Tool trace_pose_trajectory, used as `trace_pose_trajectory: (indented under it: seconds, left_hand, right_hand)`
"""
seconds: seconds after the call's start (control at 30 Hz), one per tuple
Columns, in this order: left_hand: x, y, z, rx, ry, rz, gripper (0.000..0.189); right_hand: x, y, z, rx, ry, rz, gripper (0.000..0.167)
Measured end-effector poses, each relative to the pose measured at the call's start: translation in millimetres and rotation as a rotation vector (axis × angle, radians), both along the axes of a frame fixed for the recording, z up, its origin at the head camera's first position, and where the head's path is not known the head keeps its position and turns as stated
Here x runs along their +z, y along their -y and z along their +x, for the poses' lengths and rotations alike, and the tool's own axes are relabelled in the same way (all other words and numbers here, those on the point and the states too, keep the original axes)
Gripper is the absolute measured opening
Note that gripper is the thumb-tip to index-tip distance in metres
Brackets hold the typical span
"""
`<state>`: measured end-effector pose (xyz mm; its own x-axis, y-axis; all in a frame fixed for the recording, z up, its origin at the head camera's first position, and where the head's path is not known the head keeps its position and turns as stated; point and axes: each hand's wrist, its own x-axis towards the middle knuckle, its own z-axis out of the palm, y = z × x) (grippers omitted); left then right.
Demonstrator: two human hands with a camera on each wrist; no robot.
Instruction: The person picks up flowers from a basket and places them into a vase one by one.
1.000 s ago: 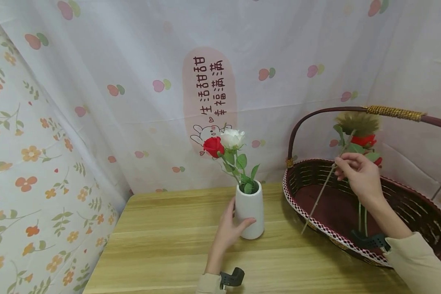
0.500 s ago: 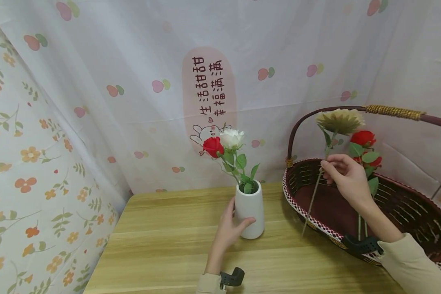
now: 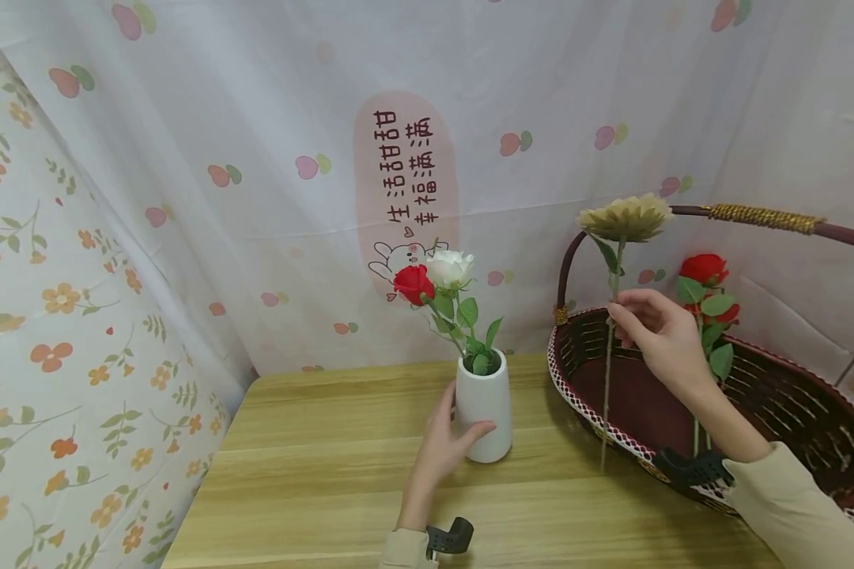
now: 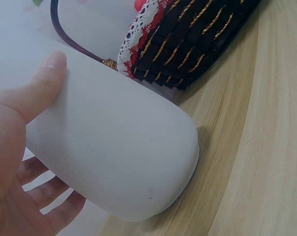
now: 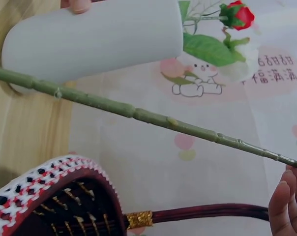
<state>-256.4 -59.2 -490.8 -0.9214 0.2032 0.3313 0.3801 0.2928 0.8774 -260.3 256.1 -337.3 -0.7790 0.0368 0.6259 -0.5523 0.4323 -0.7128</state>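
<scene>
My left hand [image 3: 450,442] holds the white vase [image 3: 484,415] on the wooden table, thumb across its front and fingers round the far side. In the vase stand a red rose [image 3: 413,284] and a white rose [image 3: 451,269] with green leaves. My right hand [image 3: 665,336] pinches the long stem of a pale yellow flower [image 3: 625,218] between thumb and fingers. The flower is nearly upright, its bloom above the hand and its stem hanging in front of the basket's rim. In the right wrist view the green stem [image 5: 153,118] crosses in front of the vase.
A dark brown woven basket [image 3: 655,454] with lace trim and an arched handle [image 3: 761,217] stands on the right of the wooden table [image 3: 313,466]. Red roses [image 3: 704,269] lean inside it, partly behind the right forearm. Printed curtains [image 3: 270,95] hang behind and to the left.
My right hand has moved left with the yellow flower, which has swung from slanted to nearly upright and come away from the red roses. The left hand and vase have stayed put.
</scene>
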Motion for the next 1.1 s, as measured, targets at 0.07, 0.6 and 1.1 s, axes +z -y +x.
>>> trace_pose_trajectory:
  seconds: [0.07, 0.6, 1.1]
  left_hand:
    - [-0.4, 0.2, -0.2, -0.001, -0.003, -0.002, 0.083]
    - [-0.9, 0.4, -1.0, -0.004, 0.002, -0.005, 0.082]
    - [0.0, -0.5, 0.6, -0.004, 0.011, 0.005, 0.083]
  right_hand:
    - [3.8, 3, -0.7, 0.007, -0.009, 0.000, 0.016]
    - [42.0, 33, -12.9, 0.043, -0.083, -0.060, 0.018]
    - [75.7, 52, -19.0, 0.022, -0.096, -0.144, 0.020]
